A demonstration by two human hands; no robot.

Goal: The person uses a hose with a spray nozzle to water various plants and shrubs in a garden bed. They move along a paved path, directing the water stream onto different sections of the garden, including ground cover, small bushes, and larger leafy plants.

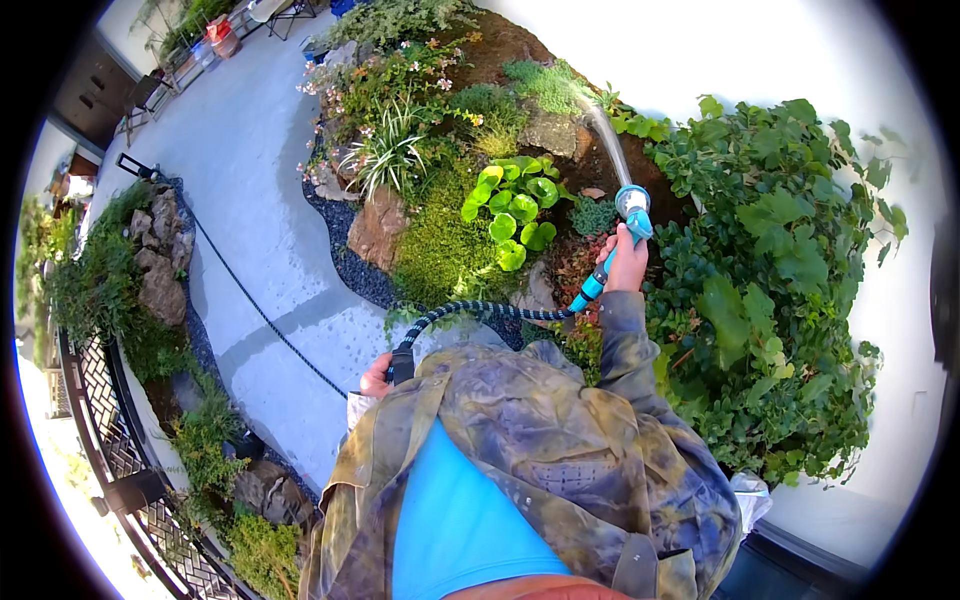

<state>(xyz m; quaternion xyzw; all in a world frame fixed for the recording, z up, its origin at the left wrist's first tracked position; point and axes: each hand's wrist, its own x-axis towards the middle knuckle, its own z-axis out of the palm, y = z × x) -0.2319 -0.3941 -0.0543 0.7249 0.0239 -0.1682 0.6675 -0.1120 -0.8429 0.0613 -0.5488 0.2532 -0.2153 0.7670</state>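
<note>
My right hand (627,262) is closed around the handle of a blue hose spray nozzle (634,205), held out over the planting bed. Water (606,135) arcs from its head toward low green plants (548,86) at the far side. A black-and-blue braided hose (485,309) curves from the nozzle's lower end back to my left hand (377,376). There my left fingers are wrapped around a black fitting on the hose (402,366). Below the nozzle grow bright round-leaved plants (520,205).
A large leafy bush (775,290) stands at the right against a white wall (800,50). Rocks (378,228) and dark gravel edge the bed. The hose's thin run (262,312) crosses the concrete path (270,180). At the left are another planted strip (130,260) and a railing (100,400).
</note>
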